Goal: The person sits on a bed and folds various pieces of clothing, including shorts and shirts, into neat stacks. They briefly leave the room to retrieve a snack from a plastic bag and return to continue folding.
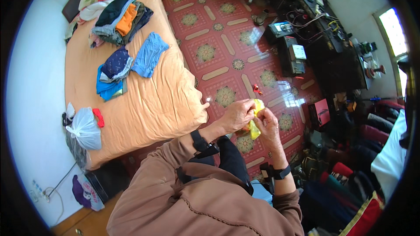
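Note:
Out in front of my body, my left hand (239, 114) and my right hand (269, 127) are close together. Both pinch a yellow, crinkled piece of thin plastic, seemingly a bag (254, 130). Part of it sticks up above my fingers and part hangs below them. My fingers hide its middle, so I cannot tell whether it holds anything. Beyond my hands, a small red item (257, 89) lies on the red patterned floor (226, 95).
At left, a bed (154, 108) carries folded clothes (115, 62), a larger clothes pile (121, 19) and a tied white plastic bag (86, 127). Computer cases (292, 55) stand beside a dark desk (341, 42) at right. A red box (320, 113) and heaped clothes (344, 177) lie nearer.

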Tool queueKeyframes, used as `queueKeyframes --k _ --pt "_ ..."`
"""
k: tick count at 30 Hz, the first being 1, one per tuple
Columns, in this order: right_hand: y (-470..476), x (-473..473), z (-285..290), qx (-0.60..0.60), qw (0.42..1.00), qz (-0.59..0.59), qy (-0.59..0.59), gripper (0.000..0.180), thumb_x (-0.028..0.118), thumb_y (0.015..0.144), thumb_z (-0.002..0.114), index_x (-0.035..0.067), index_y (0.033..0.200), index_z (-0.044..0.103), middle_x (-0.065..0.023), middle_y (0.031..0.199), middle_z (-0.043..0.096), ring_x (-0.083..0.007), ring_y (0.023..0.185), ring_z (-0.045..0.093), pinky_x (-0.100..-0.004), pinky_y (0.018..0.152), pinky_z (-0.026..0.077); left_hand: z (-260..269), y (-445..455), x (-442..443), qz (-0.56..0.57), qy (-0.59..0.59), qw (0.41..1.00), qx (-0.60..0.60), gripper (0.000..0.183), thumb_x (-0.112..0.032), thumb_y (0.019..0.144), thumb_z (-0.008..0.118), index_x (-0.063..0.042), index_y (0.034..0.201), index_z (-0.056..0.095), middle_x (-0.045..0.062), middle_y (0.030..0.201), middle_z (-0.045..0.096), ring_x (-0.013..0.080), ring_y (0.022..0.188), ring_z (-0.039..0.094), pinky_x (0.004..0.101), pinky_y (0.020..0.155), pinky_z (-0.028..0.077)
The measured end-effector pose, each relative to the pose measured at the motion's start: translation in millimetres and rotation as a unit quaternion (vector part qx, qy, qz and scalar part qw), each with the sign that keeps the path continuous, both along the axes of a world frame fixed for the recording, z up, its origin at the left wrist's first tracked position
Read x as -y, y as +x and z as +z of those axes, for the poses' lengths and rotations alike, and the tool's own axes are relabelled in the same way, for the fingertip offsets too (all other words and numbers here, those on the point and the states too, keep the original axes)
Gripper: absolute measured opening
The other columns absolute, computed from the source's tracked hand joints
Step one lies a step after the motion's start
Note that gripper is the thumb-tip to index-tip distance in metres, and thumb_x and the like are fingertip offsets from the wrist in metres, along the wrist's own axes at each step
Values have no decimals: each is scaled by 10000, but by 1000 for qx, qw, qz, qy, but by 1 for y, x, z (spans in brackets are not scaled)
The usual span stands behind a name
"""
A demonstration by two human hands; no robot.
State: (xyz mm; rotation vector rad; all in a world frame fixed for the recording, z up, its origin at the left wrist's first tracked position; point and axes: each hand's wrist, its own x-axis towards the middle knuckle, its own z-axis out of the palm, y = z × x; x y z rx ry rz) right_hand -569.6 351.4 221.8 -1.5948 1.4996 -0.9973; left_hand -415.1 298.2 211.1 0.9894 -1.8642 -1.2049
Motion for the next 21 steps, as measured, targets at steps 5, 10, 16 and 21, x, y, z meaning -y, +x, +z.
queueKeyframes --k 5,10,16,21 --pt "-15 52 -14 -126 990 68 -12 134 40 764 631 43 794 501 -88 726 488 -266 686 489 -372 660 372 -20 -13 28 122 10 993 -1 87 -58 801 535 6 856 514 192 768 560 348 694 577 373 611 449" --pt "5 106 -23 -157 971 151 -95 115 43 772 604 51 841 512 -107 789 530 -300 771 527 -389 710 371 -28 20 67 132 101 986 9 113 -67 816 531 14 894 529 157 722 572 225 652 571 337 623 459" --pt "33 178 -36 -141 962 160 -173 133 40 719 593 53 832 523 -106 785 519 -302 776 525 -386 706 378 -21 48 130 86 -11 987 133 108 -71 817 523 11 887 517 208 813 574 371 751 583 399 658 467" --pt "63 263 -69 -113 976 106 -154 112 70 741 603 64 809 514 -109 757 538 -304 767 541 -390 680 378 -41 77 231 101 -28 970 218 99 -101 808 522 -12 849 528 204 765 580 381 745 589 454 656 467"
